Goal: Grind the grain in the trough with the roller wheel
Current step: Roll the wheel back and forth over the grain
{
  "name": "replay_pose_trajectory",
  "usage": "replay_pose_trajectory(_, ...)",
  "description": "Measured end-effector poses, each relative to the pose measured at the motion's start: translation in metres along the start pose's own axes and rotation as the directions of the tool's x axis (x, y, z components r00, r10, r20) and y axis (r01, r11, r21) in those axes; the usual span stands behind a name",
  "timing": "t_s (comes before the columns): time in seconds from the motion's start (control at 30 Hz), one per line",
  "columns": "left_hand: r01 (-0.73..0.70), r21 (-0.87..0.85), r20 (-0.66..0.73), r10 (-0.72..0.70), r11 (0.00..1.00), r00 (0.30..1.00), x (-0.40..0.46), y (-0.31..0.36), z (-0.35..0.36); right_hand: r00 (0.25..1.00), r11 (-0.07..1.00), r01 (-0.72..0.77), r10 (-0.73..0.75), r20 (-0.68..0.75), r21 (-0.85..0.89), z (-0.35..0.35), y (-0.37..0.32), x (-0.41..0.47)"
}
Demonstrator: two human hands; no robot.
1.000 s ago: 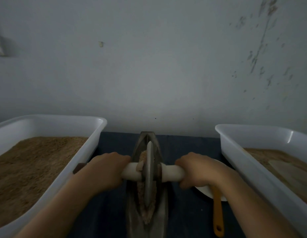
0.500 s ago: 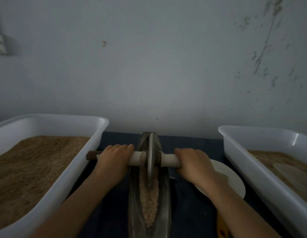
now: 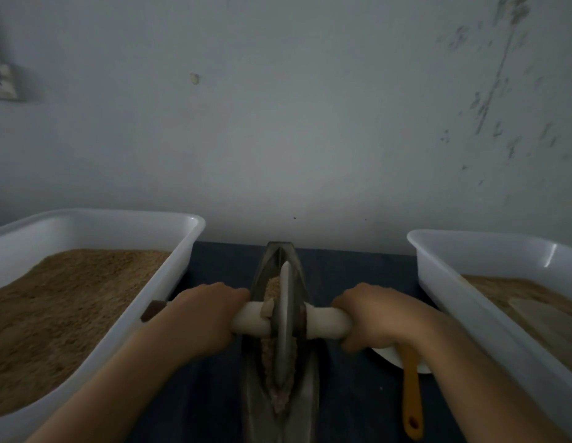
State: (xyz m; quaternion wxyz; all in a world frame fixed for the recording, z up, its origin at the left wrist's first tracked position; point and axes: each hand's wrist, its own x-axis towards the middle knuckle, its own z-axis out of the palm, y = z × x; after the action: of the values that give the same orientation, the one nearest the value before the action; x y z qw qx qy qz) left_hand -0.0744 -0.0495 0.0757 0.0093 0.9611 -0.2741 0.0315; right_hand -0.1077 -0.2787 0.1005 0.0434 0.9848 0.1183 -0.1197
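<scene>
A narrow boat-shaped metal trough (image 3: 311, 388) lies lengthwise in front of me on the dark table. A metal roller wheel (image 3: 285, 318) stands on edge in it, on a pale axle handle (image 3: 326, 321). Brownish grain (image 3: 271, 287) lies along the trough bed on both sides of the wheel. My left hand (image 3: 201, 314) grips the left half of the axle. My right hand (image 3: 371, 314) grips the right half. The brown left tip of the axle (image 3: 152, 310) sticks out past my left hand.
A white tub (image 3: 169, 282) heaped with brown grain stands to the left. A second white tub (image 3: 444, 289) with finer brown meal stands to the right. A white plate (image 3: 390, 354) and an orange-handled utensil (image 3: 411, 398) lie under my right forearm. A grey wall rises behind the table.
The wheel rolled away from me to the far end of the trough, then came back toward me to the middle. Both hands kept their grip on the axle.
</scene>
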Motion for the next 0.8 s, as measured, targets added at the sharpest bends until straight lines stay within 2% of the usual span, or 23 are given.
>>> replay_pose_trajectory(0.1, 0.040, -0.021, -0.097, -0.041, 0.999, 0.994, 0.016, -0.004, 0.010, 0.975, 0.999, -0.044, 0.043, -0.217, -0.001, 0.011, 0.005, 0.018)
replay_pose_trajectory(0.23, 0.103, 0.002, -0.346, -0.096, 0.995, 0.933, 0.033, -0.006, 0.027, 0.824, 0.995, -0.103, 0.085, -0.560, -0.002, 0.031, 0.012, 0.049)
replay_pose_trajectory(0.37, 0.094, -0.007, -0.518, -0.084, 0.996, 0.851, 0.037, -0.004, 0.037, 0.714, 0.996, -0.088, 0.056, -0.697, -0.010, 0.040, 0.015, 0.062)
replay_pose_trajectory(0.4, 0.094, -0.006, -0.517, -0.083, 0.996, 0.852, 0.036, -0.004, 0.035, 0.703, 0.996, -0.089, 0.051, -0.710, -0.017, 0.040, 0.015, 0.062)
replay_pose_trajectory(0.5, 0.084, 0.036, -0.363, -0.065, 0.996, 0.929, 0.033, -0.007, 0.027, 0.799, 0.994, -0.110, 0.075, -0.596, -0.023, 0.036, 0.013, 0.054)
replay_pose_trajectory(0.63, 0.059, 0.048, -0.187, -0.049, 0.997, 0.981, 0.022, -0.005, 0.014, 0.957, 0.996, -0.086, 0.080, -0.279, -0.009, 0.016, 0.007, 0.030)
replay_pose_trajectory(0.7, 0.048, 0.043, -0.063, -0.046, 0.998, 0.997, 0.012, -0.001, 0.007, 0.991, 0.998, -0.055, 0.051, -0.127, -0.026, 0.007, 0.001, 0.015)
replay_pose_trajectory(0.8, 0.022, 0.052, 0.086, -0.027, 0.998, 0.996, 0.000, 0.003, -0.005, 1.000, 0.999, -0.008, 0.009, 0.016, -0.042, -0.003, -0.004, -0.002)
